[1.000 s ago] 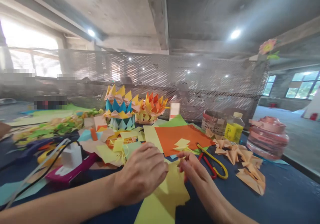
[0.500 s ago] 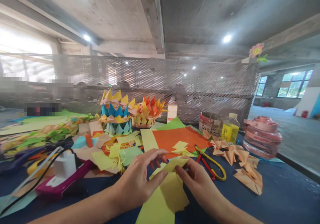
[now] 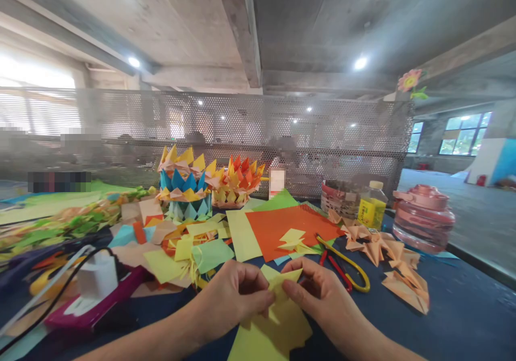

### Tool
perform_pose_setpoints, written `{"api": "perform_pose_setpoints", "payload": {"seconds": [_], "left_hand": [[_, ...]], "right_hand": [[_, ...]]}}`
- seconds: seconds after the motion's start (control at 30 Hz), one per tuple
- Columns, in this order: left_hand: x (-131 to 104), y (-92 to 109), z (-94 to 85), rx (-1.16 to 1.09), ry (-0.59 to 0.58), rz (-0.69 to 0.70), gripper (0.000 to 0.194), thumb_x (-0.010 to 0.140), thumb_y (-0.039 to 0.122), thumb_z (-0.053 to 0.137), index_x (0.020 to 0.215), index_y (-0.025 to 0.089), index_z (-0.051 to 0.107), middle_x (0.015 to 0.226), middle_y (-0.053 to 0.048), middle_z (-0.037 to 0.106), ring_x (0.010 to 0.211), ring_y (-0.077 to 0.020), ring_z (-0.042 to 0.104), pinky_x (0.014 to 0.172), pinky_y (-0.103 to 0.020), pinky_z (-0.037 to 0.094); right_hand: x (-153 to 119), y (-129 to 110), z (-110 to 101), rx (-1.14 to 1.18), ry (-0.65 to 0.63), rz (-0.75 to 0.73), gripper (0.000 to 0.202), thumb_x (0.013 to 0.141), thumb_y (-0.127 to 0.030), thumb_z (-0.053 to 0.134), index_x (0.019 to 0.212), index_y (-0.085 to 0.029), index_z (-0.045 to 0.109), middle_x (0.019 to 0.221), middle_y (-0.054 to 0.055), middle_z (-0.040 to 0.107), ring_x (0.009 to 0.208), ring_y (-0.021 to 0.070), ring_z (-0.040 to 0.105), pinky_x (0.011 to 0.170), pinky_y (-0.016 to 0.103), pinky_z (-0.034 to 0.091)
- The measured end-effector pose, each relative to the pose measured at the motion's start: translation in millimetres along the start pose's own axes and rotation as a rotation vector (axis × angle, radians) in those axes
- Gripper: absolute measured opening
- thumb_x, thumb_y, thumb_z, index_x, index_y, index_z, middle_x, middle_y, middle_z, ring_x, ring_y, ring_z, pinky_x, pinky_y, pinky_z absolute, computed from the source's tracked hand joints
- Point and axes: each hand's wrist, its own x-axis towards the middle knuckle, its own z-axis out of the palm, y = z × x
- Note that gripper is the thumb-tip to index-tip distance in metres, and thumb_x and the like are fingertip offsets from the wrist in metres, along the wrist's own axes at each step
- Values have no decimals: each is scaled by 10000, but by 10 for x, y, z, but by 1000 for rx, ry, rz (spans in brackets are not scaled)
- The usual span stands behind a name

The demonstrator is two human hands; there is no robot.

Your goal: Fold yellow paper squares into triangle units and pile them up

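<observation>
Between my two hands is a small piece of yellow paper (image 3: pixel 282 285), partly folded. My left hand (image 3: pixel 237 291) pinches its left edge between thumb and fingers. On the other side my right hand (image 3: pixel 318 288) grips the right edge, thumb in front. Below them lie more yellow paper sheets (image 3: pixel 266 334), partly in shadow. Just beyond my right hand rest scissors (image 3: pixel 357 272) with red and yellow handles. A folded yellow paper piece (image 3: pixel 293 240) sits on an orange sheet (image 3: pixel 274 226) ahead.
Folded-paper baskets (image 3: pixel 185 183) stand at the back, near paper scraps (image 3: pixel 165 259). A magenta power strip (image 3: pixel 97 302) with a white plug lies left. Peach folded pieces (image 3: pixel 407 288), a yellow-labelled bottle (image 3: pixel 371 207) and a pink water jug (image 3: pixel 423 221) are on the right.
My left hand has closed from spread fingers to a pinch on the yellow paper. Both hands have come slightly lower, and the view has shifted a little.
</observation>
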Motion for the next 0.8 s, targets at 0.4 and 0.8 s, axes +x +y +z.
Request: {"api": "perform_pose_setpoints", "payload": {"seconds": [0.4, 0.8], "left_hand": [[4, -31, 4, 19, -56, -58, 344, 691, 477, 632, 622, 150, 551, 509, 23, 542, 426, -82, 446, 447, -200, 360], [19, -28, -49, 175, 29, 115, 328, 827, 459, 506, 679, 167, 483, 586, 32, 450, 544, -113, 416, 526, -221, 323]], "right_hand": [[59, -81, -38, 11, 147, -43, 472, 757, -630, 602, 637, -174, 623, 578, -13, 539, 535, 128, 461, 529, 237, 390], [147, -19, -149, -123, 241, -54, 358, 783, -502, 607, 660, -167, 582, 592, -35, 471, 533, 109, 371, 516, 244, 316]]}}
